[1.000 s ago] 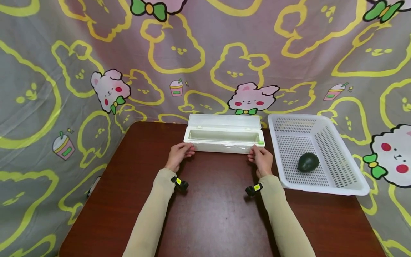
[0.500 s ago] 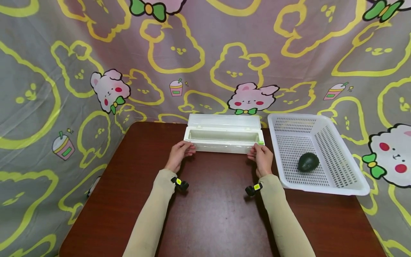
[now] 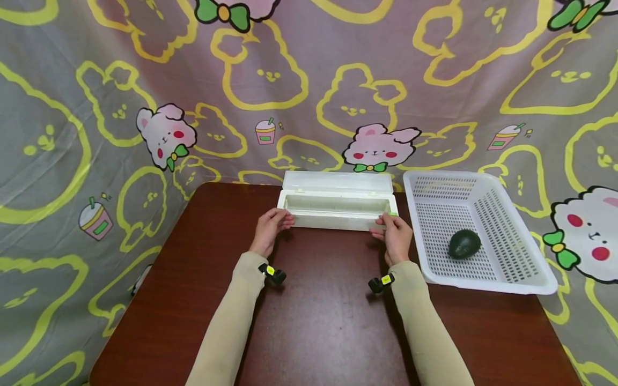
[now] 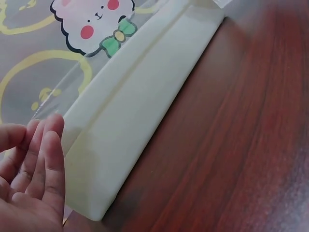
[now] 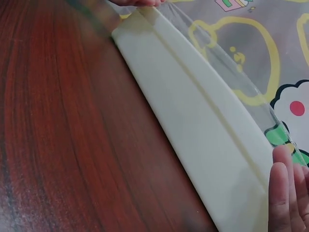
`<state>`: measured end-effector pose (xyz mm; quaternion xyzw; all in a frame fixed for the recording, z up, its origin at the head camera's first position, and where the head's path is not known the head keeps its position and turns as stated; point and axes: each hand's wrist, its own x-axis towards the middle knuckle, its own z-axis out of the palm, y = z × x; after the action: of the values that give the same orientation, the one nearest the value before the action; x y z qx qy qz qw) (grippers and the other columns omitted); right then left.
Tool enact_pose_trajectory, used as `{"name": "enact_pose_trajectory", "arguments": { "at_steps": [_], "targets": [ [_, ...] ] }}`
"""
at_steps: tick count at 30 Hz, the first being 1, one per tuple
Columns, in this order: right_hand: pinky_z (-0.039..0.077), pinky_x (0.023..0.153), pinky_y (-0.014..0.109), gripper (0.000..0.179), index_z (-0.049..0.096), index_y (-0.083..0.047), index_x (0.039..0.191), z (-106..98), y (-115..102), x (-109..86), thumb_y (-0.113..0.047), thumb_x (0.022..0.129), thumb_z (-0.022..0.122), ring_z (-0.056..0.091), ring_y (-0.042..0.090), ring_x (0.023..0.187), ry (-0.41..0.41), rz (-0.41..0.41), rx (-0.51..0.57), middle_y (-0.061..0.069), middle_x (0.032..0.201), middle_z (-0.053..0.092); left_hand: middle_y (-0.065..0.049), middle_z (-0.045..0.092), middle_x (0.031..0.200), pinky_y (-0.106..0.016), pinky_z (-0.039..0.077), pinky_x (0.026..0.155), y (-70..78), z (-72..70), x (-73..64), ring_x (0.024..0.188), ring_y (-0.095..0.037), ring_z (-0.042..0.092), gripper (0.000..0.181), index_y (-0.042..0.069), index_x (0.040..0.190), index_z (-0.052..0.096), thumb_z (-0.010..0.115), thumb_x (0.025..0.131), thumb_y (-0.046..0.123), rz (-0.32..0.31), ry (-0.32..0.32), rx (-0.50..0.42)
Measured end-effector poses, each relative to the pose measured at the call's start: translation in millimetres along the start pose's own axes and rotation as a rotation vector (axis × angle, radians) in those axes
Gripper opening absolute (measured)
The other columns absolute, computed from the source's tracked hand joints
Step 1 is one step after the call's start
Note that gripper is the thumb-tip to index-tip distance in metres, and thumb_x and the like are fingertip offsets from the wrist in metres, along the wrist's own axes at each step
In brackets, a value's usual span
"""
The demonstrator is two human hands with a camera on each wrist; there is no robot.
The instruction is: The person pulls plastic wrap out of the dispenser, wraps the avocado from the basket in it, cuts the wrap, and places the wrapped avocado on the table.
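Note:
A long white cling film dispenser (image 3: 333, 222) stands at the table's back edge, its translucent lid (image 3: 338, 182) tipped back. Clear cling film (image 5: 241, 87) stretches along its front top edge between both hands. My left hand (image 3: 269, 231) pinches one end of the film between thumb and index finger at the left front corner; the other fingers lie along the box. At the right front corner my right hand (image 3: 396, 236) pinches the other end, close to a green cutter slider (image 3: 393, 214). The right thumb is outside the right wrist view.
A white perforated basket (image 3: 416, 241) stands to the right of the dispenser with an avocado (image 3: 464, 244) in it. Behind the dark red wooden table (image 3: 318, 311) hangs a cartoon-print cloth (image 3: 299, 96).
Both hands have risen very slightly with the film edge, which has come up from the dispenser's front wall. Dispenser, basket and avocado stay in place.

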<state>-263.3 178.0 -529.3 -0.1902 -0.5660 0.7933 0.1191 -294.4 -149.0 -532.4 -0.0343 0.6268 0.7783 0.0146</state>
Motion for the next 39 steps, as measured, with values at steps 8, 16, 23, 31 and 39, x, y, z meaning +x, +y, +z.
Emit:
{"name": "enact_pose_trajectory", "arguments": {
  "at_steps": [8, 16, 23, 31, 39],
  "targets": [
    [0.064, 0.063, 0.032, 0.029, 0.067, 0.01, 0.111, -1, -2, 3.8, -0.018, 0.105, 0.062, 0.076, 0.015, 0.064, -0.026, 0.005, 0.004, 0.003, 0.078, 0.073, -0.003, 0.076, 0.085, -0.03, 0.062, 0.079, 1.0, 4.0, 0.8, 0.077, -0.013, 0.075, 0.025, -0.011, 0.112, 0.066, 0.06, 0.105, 0.012, 0.018, 0.03, -0.022],
    [0.063, 0.062, 0.026, 0.026, 0.066, 0.007, 0.104, 3, -4, 2.4, -0.019, 0.105, 0.063, 0.076, 0.012, 0.064, -0.026, -0.031, 0.011, 0.0, 0.074, 0.073, -0.003, 0.075, 0.082, -0.038, 0.063, 0.084, 4.6, 11.7, 0.9, 0.075, -0.013, 0.075, 0.016, -0.004, 0.101, 0.069, 0.06, 0.104, 0.009, 0.04, 0.081, -0.036],
    [0.063, 0.069, 0.024, 0.03, 0.065, 0.012, 0.106, 6, -3, 3.5, -0.018, 0.104, 0.065, 0.077, 0.012, 0.071, -0.001, -0.034, 0.07, 0.001, 0.073, 0.073, -0.002, 0.074, 0.08, -0.049, 0.061, 0.09, 4.7, 16.0, 4.4, 0.073, -0.012, 0.075, 0.015, -0.005, 0.098, 0.069, 0.059, 0.104, 0.005, 0.07, 0.114, -0.052],
    [0.062, 0.074, 0.023, 0.03, 0.063, 0.018, 0.109, 10, -2, 4.8, -0.011, 0.102, 0.066, 0.078, 0.013, 0.076, 0.027, -0.068, 0.137, 0.003, 0.076, 0.073, -0.005, 0.074, 0.083, -0.041, 0.063, 0.084, 3.3, 17.8, 6.8, 0.073, -0.013, 0.075, 0.016, -0.006, 0.1, 0.069, 0.058, 0.104, 0.005, 0.079, 0.13, -0.057],
    [0.063, 0.071, 0.025, 0.017, 0.067, 0.008, 0.096, 13, -4, 6.8, -0.008, 0.102, 0.065, 0.078, 0.013, 0.078, 0.033, -0.08, 0.137, 0.003, 0.074, 0.072, -0.004, 0.074, 0.082, -0.035, 0.064, 0.08, 5.9, 18.2, 9.8, 0.074, -0.014, 0.075, 0.021, -0.012, 0.106, 0.066, 0.059, 0.104, 0.008, 0.07, 0.123, -0.071]
  ]
}}
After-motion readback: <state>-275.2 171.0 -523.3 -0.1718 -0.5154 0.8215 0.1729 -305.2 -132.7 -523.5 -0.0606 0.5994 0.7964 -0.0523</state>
